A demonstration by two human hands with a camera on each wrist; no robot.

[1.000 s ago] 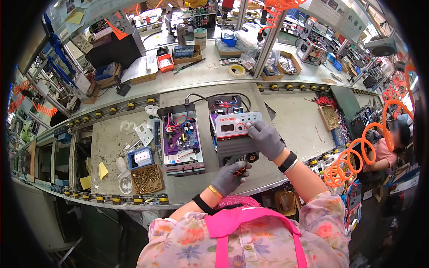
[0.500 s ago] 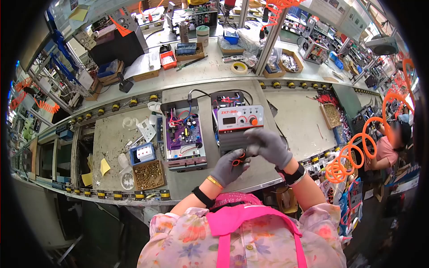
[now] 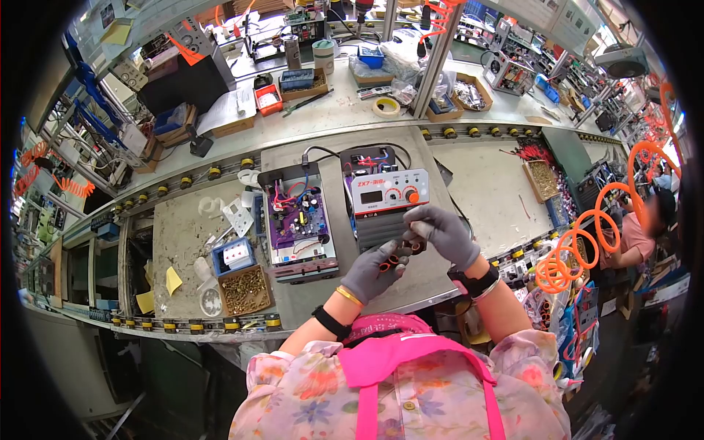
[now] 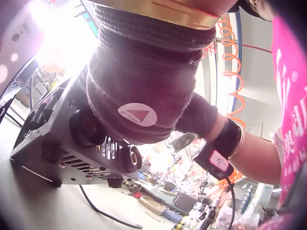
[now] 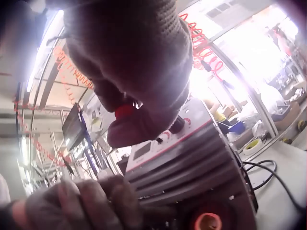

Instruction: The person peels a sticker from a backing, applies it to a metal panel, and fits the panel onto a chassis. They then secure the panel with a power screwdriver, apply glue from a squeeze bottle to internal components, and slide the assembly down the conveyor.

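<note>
On the bench, a welder-like unit with a white front panel (image 3: pixel 374 196) carries one orange knob (image 3: pixel 413 197) beside a smaller dial. My gloved left hand (image 3: pixel 372 273) is curled around small black parts with orange rings (image 3: pixel 384 266), just in front of the unit's lower front. Close by on the right, my gloved right hand (image 3: pixel 447 235) has its fingertips together; the right wrist view shows a small red-orange piece (image 5: pixel 125 111) pinched between them. An orange-ringed socket (image 5: pixel 208 221) is on the unit's lower front.
An uncovered unit with a purple circuit board (image 3: pixel 297 220) stands to the left. Beyond it are a blue tray (image 3: pixel 233 254) and a box of brass-coloured parts (image 3: pixel 246 293). Orange coiled hoses (image 3: pixel 557 275) hang at the right, near another person (image 3: pixel 632 242).
My right hand has moved off the panel toward my left hand, leaving the orange knob visible. My left hand has stayed near the unit's lower front, still gripping the black parts.
</note>
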